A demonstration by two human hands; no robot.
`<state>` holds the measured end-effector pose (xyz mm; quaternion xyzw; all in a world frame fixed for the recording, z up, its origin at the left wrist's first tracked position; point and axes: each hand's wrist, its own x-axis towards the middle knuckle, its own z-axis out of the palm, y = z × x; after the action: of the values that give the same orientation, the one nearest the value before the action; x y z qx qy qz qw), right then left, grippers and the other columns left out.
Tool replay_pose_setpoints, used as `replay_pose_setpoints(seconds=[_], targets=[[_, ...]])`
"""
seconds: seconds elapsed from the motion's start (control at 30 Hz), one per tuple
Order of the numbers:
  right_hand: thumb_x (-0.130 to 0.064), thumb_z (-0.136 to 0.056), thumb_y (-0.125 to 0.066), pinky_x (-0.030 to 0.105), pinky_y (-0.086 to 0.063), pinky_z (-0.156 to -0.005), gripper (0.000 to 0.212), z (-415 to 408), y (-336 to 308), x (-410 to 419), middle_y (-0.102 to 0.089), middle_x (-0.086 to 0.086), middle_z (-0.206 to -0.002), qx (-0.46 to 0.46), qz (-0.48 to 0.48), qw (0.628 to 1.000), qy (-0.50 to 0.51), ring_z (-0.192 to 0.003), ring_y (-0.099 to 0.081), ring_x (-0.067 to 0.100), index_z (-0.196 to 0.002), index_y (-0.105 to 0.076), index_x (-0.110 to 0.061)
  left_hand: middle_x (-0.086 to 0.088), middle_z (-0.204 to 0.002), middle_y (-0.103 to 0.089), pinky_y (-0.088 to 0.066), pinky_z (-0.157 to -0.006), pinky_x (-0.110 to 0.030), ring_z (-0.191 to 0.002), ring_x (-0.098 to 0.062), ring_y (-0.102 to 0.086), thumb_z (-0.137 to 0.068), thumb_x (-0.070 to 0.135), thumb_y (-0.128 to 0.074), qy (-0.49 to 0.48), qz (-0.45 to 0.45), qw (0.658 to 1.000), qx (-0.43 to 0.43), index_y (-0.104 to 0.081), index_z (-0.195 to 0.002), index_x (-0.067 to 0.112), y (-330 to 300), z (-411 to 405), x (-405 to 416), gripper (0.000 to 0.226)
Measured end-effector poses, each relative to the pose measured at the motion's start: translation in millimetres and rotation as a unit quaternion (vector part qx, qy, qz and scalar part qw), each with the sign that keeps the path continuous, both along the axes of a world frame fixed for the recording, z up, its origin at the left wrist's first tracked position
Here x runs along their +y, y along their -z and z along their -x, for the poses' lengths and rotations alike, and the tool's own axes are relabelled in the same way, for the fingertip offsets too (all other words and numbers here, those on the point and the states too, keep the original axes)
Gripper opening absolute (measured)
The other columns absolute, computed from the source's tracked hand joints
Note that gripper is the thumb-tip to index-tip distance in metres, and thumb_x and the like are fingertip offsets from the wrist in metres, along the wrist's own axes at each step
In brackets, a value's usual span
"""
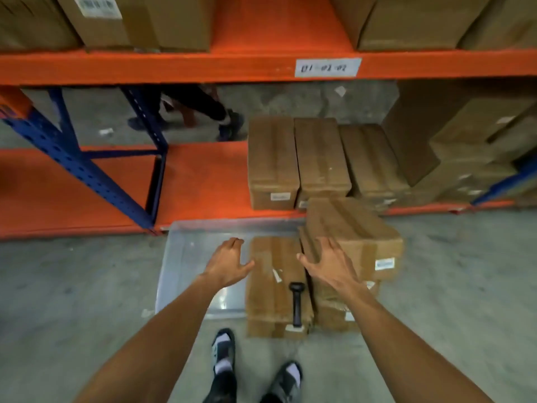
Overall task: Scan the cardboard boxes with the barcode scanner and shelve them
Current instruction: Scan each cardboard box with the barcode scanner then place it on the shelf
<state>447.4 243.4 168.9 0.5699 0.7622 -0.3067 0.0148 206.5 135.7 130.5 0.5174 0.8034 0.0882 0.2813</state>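
Both hands spread, holding nothing: left hand (229,261); right hand (328,264) against top box (357,228).

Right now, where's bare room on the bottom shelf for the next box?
Free: orange bottom shelf between the blue upright and the row of shelved boxes; also left of the upright. Crowded: right end, boxes packed and stacked. Both hands are open over the floor boxes.

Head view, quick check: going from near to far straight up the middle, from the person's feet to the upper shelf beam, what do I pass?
Feet → barcode scanner lying on the low box → right hand on the top box of the stack → row of boxes on the lower shelf → location label on the upper beam.
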Motion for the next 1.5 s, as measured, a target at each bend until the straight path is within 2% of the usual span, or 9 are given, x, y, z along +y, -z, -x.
replay_pose_setpoints(seconds=[0.27,0.53,0.73,0.83,0.97,1.13,1.27,1.33,1.5], targets=[[-0.051,-0.089,-0.071,0.041,-0.049,-0.096,0.070,-21.8,137.6,-47.8,-0.053,0.014,-0.142,-0.040,0.072,0.997,0.011,-0.124,-0.057,0.036,-0.144,-0.049,-0.014,-0.014,-0.154,-0.041,-0.027,-0.117,-0.034,-0.141,-0.030,-0.038,-0.090,0.057,-0.051,0.050,0.055,0.997,-0.024,-0.038,-0.149,0.005,134.6,-41.3,-27.1,0.079],[-0.060,-0.089,-0.066,0.047,-0.046,-0.103,0.083,-20.1,286.8,-83.8,-0.045,0.017,-0.148,-0.069,0.100,0.992,0.043,-0.131,-0.051,0.041,-0.150,-0.037,-0.013,-0.013,-0.151,-0.044,-0.034,-0.117,-0.041,-0.138,-0.032,-0.041,-0.092,0.058,-0.045,0.150,0.075,0.985,-0.029,-0.039,-0.148,0.006,284.2,-61.8,-60.6,0.076],[-0.053,-0.087,-0.072,0.049,-0.047,-0.098,0.092,-14.0,363.5,-91.4,-0.042,0.020,-0.146,-0.055,0.076,0.990,0.110,-0.130,-0.049,0.043,-0.155,-0.026,-0.012,-0.020,-0.124,-0.061,-0.051,-0.098,-0.045,-0.113,-0.039,-0.060,-0.085,0.054,-0.045,0.223,0.035,0.974,-0.032,-0.060,-0.124,0.000,370.4,-70.1,-82.0,0.069],[-0.044,-0.089,-0.073,0.047,-0.048,-0.096,0.088,-8.4,383.0,-87.4,-0.044,0.019,-0.146,-0.051,0.067,0.986,0.141,-0.129,-0.051,0.042,-0.155,-0.022,-0.015,-0.018,-0.113,-0.063,-0.057,-0.085,-0.043,-0.103,-0.038,-0.064,-0.086,0.048,-0.048,0.209,-0.026,0.977,-0.014,-0.064,-0.112,0.000,395.0,-77.6,-87.7,0.057],[-0.023,-0.092,-0.070,0.045,-0.052,-0.087,0.074,-9.4,397.7,-81.9,-0.057,0.022,-0.136,-0.021,0.067,0.980,0.187,-0.115,-0.063,0.045,-0.150,-0.024,-0.015,-0.017,-0.119,-0.061,-0.054,-0.095,-0.048,-0.108,-0.037,-0.061,-0.088,0.050,-0.047,0.170,-0.047,0.984,-0.007,-0.062,-0.117,0.002,408.6,-85.5,-93.4,0.058],[-0.021,-0.089,-0.070,0.035,-0.046,-0.087,0.072,-20.3,389.9,-73.8,-0.064,0.009,-0.116,0.069,0.146,0.944,0.288,-0.104,-0.063,0.033,-0.147,-0.028,-0.020,-0.011,-0.157,-0.018,-0.011,-0.116,-0.071,-0.149,-0.034,-0.013,-0.095,0.051,-0.055,0.187,0.092,0.978,0.013,-0.026,-0.153,0.017,416.5,-84.8,-92.1,0.073],[-0.020,-0.088,-0.068,0.043,-0.060,-0.074,0.070,-39.8,384.1,-83.0,-0.065,0.002,-0.102,0.163,0.181,0.912,0.330,-0.081,-0.067,0.024,-0.146,-0.029,-0.029,-0.016,-0.160,-0.020,-0.028,-0.114,-0.064,-0.150,-0.038,-0.013,-0.101,0.039,-0.052,0.179,0.062,0.982,0.016,-0.027,-0.156,0.016,417.0,-82.9,-85.9,0.065],[-0.012,-0.092,-0.064,0.034,-0.058,-0.060,0.066,-49.5,380.8,-91.2,-0.064,0.004,-0.101,0.203,0.181,0.901,0.337,-0.071,-0.065,0.021,-0.147,-0.029,-0.026,-0.019,-0.157,-0.031,-0.035,-0.110,-0.065,-0.147,-0.041,-0.023,-0.098,0.035,-0.059,0.182,0.033,0.982,0.032,-0.034,-0.154,0.014,415.6,-78.8,-82.9,0.065],[-0.018,-0.095,-0.066,0.050,-0.059,-0.091,0.067,-59.3,366.9,-114.6,-0.064,0.012,-0.124,0.245,0.157,0.890,0.350,-0.100,-0.068,0.028,-0.144,-0.027,-0.041,-0.019,-0.148,-0.046,-0.047,-0.099,-0.064,-0.137,-0.044,-0.042,-0.096,0.046,-0.041,0.184,-0.012,0.982,0.033,-0.037,-0.148,0.019,405.4,-53.8,-68.3,0.058]])
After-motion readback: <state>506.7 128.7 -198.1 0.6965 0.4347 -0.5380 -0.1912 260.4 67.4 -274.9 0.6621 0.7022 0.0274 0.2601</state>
